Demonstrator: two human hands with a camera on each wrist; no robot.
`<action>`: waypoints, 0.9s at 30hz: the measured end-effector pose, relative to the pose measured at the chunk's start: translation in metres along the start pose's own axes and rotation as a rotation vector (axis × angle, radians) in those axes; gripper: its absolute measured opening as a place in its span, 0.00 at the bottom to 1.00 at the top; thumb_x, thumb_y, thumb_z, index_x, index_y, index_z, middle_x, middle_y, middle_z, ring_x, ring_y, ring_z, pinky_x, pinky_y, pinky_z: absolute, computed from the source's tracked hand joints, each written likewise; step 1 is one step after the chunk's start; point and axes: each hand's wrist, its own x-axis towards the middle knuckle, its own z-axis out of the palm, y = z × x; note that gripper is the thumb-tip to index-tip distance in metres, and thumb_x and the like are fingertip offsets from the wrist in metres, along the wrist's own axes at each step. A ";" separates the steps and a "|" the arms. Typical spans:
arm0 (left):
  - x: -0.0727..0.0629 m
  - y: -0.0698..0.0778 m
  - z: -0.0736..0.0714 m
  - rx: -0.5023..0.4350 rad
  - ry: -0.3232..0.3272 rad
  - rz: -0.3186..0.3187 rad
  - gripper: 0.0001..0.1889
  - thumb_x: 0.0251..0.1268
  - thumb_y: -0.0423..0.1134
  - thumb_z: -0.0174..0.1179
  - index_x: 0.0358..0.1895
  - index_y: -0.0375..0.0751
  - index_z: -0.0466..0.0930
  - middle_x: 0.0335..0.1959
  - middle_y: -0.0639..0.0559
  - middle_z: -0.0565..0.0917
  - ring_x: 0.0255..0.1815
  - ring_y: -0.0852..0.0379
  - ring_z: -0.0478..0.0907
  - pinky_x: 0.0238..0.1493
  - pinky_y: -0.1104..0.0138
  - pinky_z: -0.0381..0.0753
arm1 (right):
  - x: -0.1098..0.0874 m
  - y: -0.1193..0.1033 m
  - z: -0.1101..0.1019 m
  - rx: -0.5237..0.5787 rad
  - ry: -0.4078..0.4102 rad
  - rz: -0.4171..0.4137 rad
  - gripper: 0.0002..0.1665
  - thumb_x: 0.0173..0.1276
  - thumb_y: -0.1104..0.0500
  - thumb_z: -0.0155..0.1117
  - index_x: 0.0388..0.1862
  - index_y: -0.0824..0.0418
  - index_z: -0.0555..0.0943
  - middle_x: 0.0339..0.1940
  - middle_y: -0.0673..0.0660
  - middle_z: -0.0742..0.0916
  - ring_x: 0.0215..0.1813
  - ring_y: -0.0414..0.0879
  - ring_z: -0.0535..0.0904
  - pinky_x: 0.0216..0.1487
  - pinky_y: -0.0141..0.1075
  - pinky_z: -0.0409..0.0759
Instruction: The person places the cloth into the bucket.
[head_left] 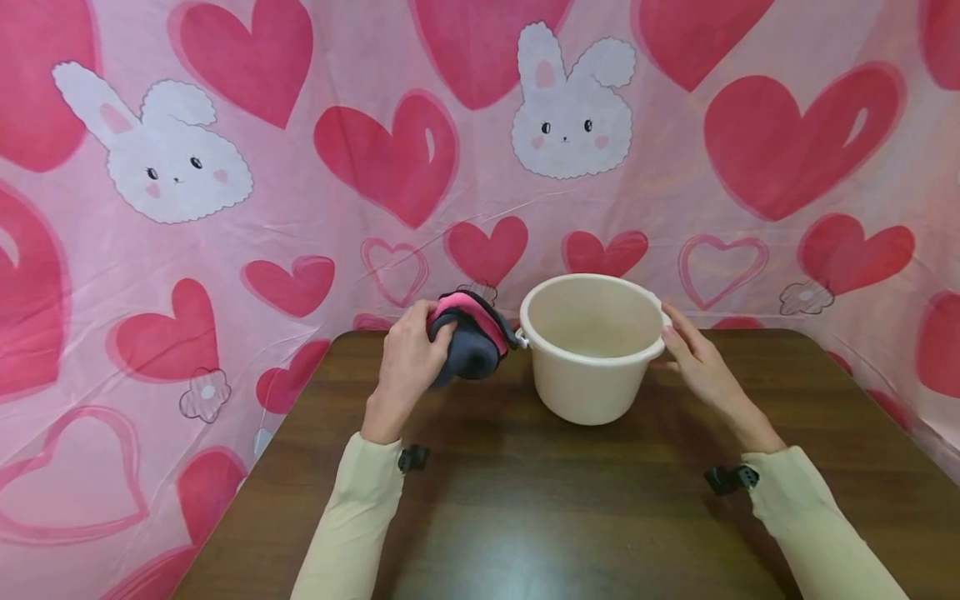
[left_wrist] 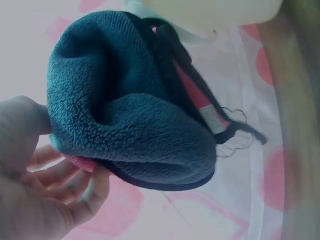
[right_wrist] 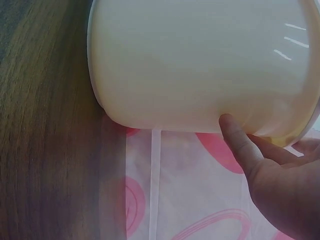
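A soft folded bundle of cloth (head_left: pixel 467 354) is in my left hand (head_left: pixel 411 350), the thumb on its near side. It has fleecy blue-grey fabric, a pink layer and black edging; in the left wrist view the fleece (left_wrist: pixel 135 125) curls into a rounded fold with a strap trailing off. The bundle hangs just left of a cream plastic bucket (head_left: pixel 588 387), its dark edge overlapping the rim's side in the head view. My right hand (head_left: pixel 701 362) holds the bucket's right side by the rim, one fingertip against the outer wall (right_wrist: pixel 200 75). The bucket stands upright, mouth up.
A brown wood-grain table (head_left: pixel 570 517) bears the bucket near its far edge. Behind it hangs a pink curtain (head_left: pixel 450 192) printed with hearts and rabbits. A small white handle joint (head_left: pixel 522 338) sticks out on the bucket's left side.
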 end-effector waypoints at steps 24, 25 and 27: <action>0.026 0.069 0.022 -0.340 0.234 0.082 0.15 0.64 0.40 0.65 0.49 0.35 0.76 0.41 0.41 0.81 0.38 0.50 0.79 0.41 0.62 0.85 | -0.001 0.003 -0.001 -0.001 -0.001 -0.012 0.33 0.81 0.54 0.41 0.80 0.60 0.49 0.75 0.75 0.59 0.52 0.25 0.77 0.40 0.26 0.84; 0.027 0.073 0.025 -0.360 0.235 0.086 0.15 0.64 0.40 0.65 0.48 0.35 0.76 0.41 0.41 0.81 0.39 0.50 0.80 0.42 0.63 0.85 | -0.001 0.002 -0.001 -0.002 -0.001 -0.013 0.33 0.81 0.54 0.41 0.80 0.60 0.49 0.75 0.75 0.59 0.52 0.25 0.77 0.40 0.26 0.84; 0.028 0.081 0.032 -0.399 0.233 0.085 0.15 0.64 0.39 0.65 0.49 0.35 0.76 0.41 0.41 0.81 0.40 0.51 0.80 0.43 0.62 0.86 | -0.001 0.002 -0.001 -0.002 0.000 -0.012 0.33 0.81 0.54 0.41 0.80 0.60 0.49 0.75 0.75 0.59 0.52 0.25 0.77 0.40 0.26 0.84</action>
